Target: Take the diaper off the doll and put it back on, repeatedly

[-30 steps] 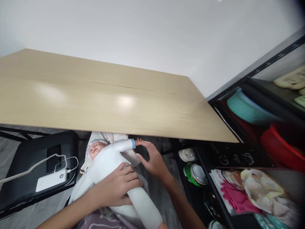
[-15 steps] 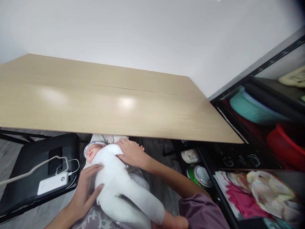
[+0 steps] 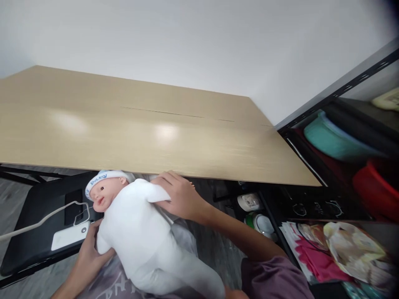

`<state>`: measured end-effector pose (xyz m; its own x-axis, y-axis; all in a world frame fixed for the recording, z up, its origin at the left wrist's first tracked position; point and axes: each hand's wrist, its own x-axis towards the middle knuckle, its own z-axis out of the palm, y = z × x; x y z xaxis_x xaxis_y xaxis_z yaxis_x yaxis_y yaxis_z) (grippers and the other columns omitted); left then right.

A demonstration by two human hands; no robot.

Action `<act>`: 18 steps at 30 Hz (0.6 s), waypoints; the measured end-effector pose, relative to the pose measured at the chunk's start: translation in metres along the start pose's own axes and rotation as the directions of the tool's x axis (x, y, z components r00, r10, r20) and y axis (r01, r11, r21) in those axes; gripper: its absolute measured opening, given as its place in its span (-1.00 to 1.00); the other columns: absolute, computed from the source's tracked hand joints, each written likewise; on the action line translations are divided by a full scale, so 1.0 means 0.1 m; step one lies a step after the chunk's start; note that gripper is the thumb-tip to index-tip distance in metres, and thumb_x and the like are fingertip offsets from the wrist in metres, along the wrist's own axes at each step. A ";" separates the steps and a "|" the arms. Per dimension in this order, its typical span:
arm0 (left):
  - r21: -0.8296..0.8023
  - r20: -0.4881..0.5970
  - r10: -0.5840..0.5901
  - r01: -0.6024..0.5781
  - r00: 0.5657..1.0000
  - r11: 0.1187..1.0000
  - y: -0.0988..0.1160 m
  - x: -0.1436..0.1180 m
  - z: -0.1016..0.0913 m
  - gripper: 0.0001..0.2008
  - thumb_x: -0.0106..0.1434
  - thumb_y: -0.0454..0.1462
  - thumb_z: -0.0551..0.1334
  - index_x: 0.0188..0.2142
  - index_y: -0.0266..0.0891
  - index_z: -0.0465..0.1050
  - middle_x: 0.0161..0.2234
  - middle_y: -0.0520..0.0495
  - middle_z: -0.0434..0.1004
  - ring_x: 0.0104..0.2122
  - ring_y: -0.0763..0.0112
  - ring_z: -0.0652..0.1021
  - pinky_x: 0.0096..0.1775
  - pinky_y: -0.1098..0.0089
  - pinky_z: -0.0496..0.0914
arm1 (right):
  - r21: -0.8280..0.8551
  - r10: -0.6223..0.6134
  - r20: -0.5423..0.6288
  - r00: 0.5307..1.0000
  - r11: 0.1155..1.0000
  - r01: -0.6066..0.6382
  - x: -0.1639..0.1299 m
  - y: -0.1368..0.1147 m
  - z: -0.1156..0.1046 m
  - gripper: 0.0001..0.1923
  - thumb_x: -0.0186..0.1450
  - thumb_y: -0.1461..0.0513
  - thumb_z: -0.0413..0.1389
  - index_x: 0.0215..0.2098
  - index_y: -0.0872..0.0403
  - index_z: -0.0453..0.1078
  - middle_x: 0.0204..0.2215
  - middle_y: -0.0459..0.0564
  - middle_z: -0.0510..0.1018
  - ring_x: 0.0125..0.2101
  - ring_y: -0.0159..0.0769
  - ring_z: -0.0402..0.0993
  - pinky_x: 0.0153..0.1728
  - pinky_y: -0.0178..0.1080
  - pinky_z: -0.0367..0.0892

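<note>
A baby doll in a white outfit lies slanted across my lap, its head to the upper left and its legs to the lower right. It wears a white cap with blue lettering. My left hand is closed around the doll's arm and side near the lower left shoulder. On the other side, my right hand grips the doll's sleeved arm just below the table edge. The doll's small fingers poke out past my right hand. Its feet are mostly out of view.
A wooden table spans the front, its near edge just above the doll. At left, a white phone with a cable lies on a black chair. Shelves at right hold a teal basin, a red basin and plastic bags.
The doll's upper body has come up closer to me and its head has shifted left. My left hand has moved from its torso to its arm and side; my right hand stays at its other arm.
</note>
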<state>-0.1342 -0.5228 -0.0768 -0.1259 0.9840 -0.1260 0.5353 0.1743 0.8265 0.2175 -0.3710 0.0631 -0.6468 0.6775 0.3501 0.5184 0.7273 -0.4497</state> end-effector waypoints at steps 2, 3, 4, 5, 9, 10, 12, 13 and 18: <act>0.045 -0.028 0.087 -0.085 0.996 0.995 0.16 0.14 -0.11 -0.28 0.22 0.08 0.50 0.25 -0.09 0.38 0.14 -0.27 0.69 0.10 -0.24 0.74 0.11 -0.14 0.68 | -0.013 0.049 -0.081 0.996 0.999 -0.050 -0.12 0.01 -0.16 -0.65 0.49 0.22 0.33 0.21 -0.01 0.48 0.12 0.13 0.66 0.14 0.04 0.57 0.16 0.03 0.53; 0.066 -0.035 0.140 -0.137 0.990 0.988 0.26 0.23 -0.16 -0.30 0.22 0.08 0.50 0.24 -0.09 0.39 0.14 -0.26 0.69 0.10 -0.23 0.74 0.11 -0.12 0.68 | -0.022 0.087 -0.107 0.990 0.996 -0.090 -0.18 0.02 -0.23 -0.63 0.48 0.22 0.33 0.22 -0.03 0.49 0.15 0.12 0.66 0.15 0.05 0.58 0.16 0.03 0.53; 0.087 -0.030 0.194 -0.191 0.980 0.978 0.37 0.33 -0.22 -0.31 0.22 0.07 0.49 0.24 -0.08 0.39 0.14 -0.25 0.69 0.10 -0.22 0.74 0.12 -0.11 0.67 | -0.026 0.136 -0.127 0.982 0.990 -0.140 -0.24 0.05 -0.29 -0.62 0.48 0.22 0.33 0.23 -0.05 0.49 0.16 0.11 0.67 0.15 0.06 0.61 0.13 0.02 0.54; 0.110 -0.014 0.248 -0.245 0.969 0.963 0.50 0.45 -0.26 -0.32 0.23 0.06 0.48 0.25 -0.07 0.40 0.15 -0.24 0.69 0.12 -0.21 0.74 0.13 -0.08 0.67 | -0.026 0.193 -0.143 0.971 0.980 -0.198 -0.31 0.09 -0.34 -0.61 0.48 0.21 0.32 0.25 -0.07 0.49 0.15 0.10 0.69 0.12 0.06 0.64 0.08 0.01 0.55; 0.214 0.131 0.386 -0.406 0.913 0.888 1.09 0.98 -0.34 -0.35 0.31 0.03 0.43 0.31 -0.07 0.39 0.20 -0.21 0.69 0.15 -0.16 0.72 0.11 0.03 0.64 | -0.025 0.412 -0.211 0.887 0.904 -0.426 -0.48 0.38 -0.43 -0.62 0.51 0.12 0.27 0.27 -0.09 0.48 0.06 0.05 0.76 -0.01 0.08 0.72 -0.07 -0.05 0.55; 0.237 0.159 0.406 -0.434 0.900 0.869 1.25 1.12 -0.32 -0.36 0.33 0.04 0.41 0.31 -0.08 0.40 0.18 -0.22 0.70 0.13 -0.16 0.72 0.09 0.05 0.62 | -0.029 0.444 -0.229 0.866 0.886 -0.462 -0.50 0.48 -0.42 -0.61 0.51 0.10 0.26 0.27 -0.08 0.47 0.07 0.07 0.76 0.00 0.11 0.73 -0.07 -0.04 0.54; 0.278 0.211 0.433 -0.478 0.876 0.833 1.53 1.42 -0.26 -0.36 0.36 0.07 0.38 0.32 -0.10 0.40 0.19 -0.22 0.70 0.13 -0.15 0.71 0.06 0.07 0.60 | -0.027 0.488 -0.260 0.833 0.859 -0.512 -0.54 0.71 -0.39 -0.60 0.50 0.07 0.24 0.26 -0.05 0.47 0.09 0.12 0.76 0.00 0.15 0.72 -0.05 0.00 0.54; 0.295 0.236 0.449 -0.503 0.862 0.812 1.65 1.57 -0.22 -0.36 0.37 0.09 0.36 0.33 -0.11 0.41 0.21 -0.24 0.69 0.13 -0.16 0.71 0.05 0.07 0.58 | -0.021 0.505 -0.275 0.818 0.847 -0.530 -0.55 0.84 -0.37 -0.59 0.49 0.06 0.22 0.25 -0.03 0.46 0.09 0.14 0.75 0.01 0.18 0.72 -0.03 0.03 0.54; 0.392 0.325 0.478 -0.577 0.816 0.717 2.02 2.30 -0.01 -0.35 0.35 0.08 0.31 0.31 -0.18 0.48 0.22 -0.29 0.68 0.11 -0.19 0.69 0.05 0.07 0.52 | 0.009 0.530 -0.360 0.768 0.825 -0.565 -0.57 1.38 -0.26 -0.54 0.51 -0.05 0.17 0.24 0.01 0.48 0.11 0.21 0.74 0.08 0.24 0.68 0.06 0.13 0.54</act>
<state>-0.0564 -0.2613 0.0617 0.4250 0.8980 0.1138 0.7839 -0.4280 0.4497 0.3408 -0.3060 0.0028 -0.0203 0.9449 0.3268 0.7883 0.2162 -0.5760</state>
